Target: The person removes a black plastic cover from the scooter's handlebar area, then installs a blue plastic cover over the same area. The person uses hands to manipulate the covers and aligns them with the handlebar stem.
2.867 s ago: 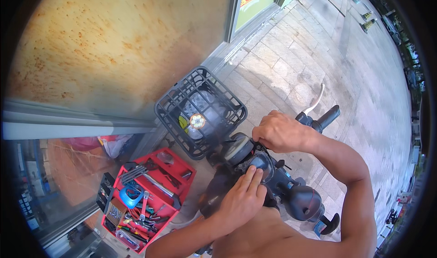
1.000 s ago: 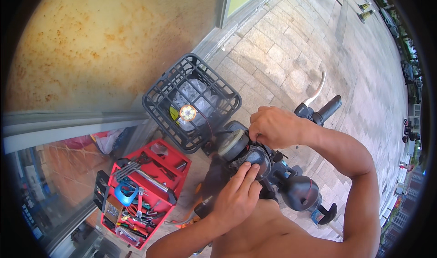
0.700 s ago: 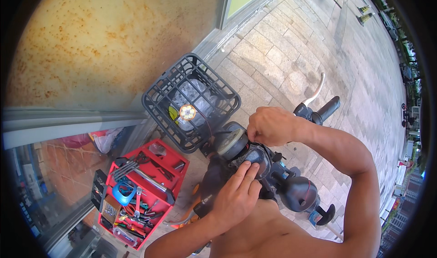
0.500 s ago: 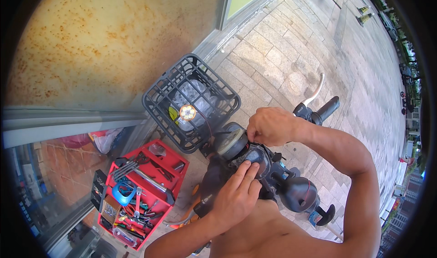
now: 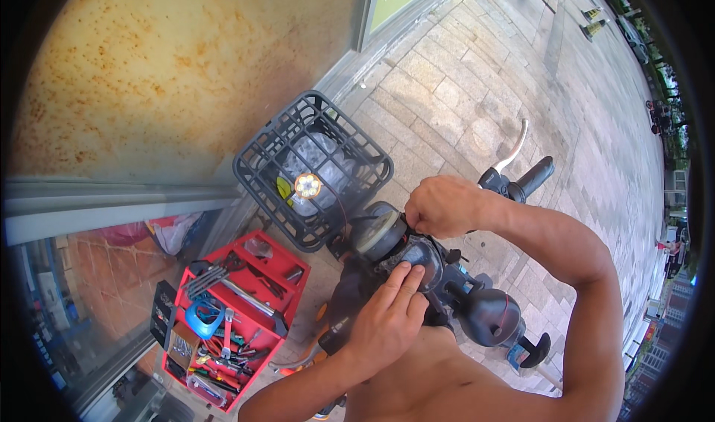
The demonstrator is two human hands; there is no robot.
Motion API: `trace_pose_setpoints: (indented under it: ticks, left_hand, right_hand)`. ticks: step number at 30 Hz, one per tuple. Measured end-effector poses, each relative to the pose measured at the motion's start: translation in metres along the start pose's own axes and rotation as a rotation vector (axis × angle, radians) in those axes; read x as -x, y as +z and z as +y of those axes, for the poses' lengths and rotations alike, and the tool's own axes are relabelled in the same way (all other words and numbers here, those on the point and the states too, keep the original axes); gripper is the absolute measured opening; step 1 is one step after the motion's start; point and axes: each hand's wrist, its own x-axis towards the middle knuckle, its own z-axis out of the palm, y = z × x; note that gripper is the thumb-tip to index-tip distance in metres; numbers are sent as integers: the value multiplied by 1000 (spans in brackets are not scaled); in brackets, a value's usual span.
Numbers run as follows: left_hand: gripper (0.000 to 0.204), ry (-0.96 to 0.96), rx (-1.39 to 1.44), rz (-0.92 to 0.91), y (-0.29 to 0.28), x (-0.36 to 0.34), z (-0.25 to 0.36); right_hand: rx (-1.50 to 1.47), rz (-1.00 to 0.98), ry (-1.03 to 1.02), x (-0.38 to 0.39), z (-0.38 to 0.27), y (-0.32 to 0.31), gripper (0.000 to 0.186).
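Just above centre is the front end of a two-wheeler, with a round headlight (image 5: 376,236) in a dark housing. Behind the lamp, my right hand (image 5: 445,207) is closed, its fingertips pinched together at the housing's rear edge; what they hold, if anything, is hidden. Flat on a dark rounded cover (image 5: 422,262) rests my left hand (image 5: 391,306), its fingers stretched out and pressing lightly on the surface. A small round lamp (image 5: 307,186) with several glowing LEDs sits at the front basket (image 5: 246,165), a thin wire running from it towards the headlight.
Below the basket stands an open red toolbox (image 5: 279,303) of wrenches, pliers and a blue tape-like item (image 5: 205,317). A silver brake lever (image 5: 514,148) and black grip (image 5: 535,178) stick out at right, near a round black mirror (image 5: 488,318). A rust-spotted panel (image 5: 179,72) borders the paving.
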Motion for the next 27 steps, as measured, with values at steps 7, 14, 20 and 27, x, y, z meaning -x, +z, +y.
trace_pose_setpoints:
  ticks: [7,14,20,27]
  left_hand:
    - [16,6,-16,-2,0,0,0]
    - [16,1,-8,-3,0,-1,0]
    - [16,-10,11,21,1,0,0]
    - [16,-66,97,18,-2,-3,0]
  right_hand:
    - [-3,5,-6,2,-3,-3,13]
    - [-13,20,60,2,-4,-1,13]
    - [1,24,106,3,-8,-1,11]
    - [-10,55,125,6,-10,-2,8]
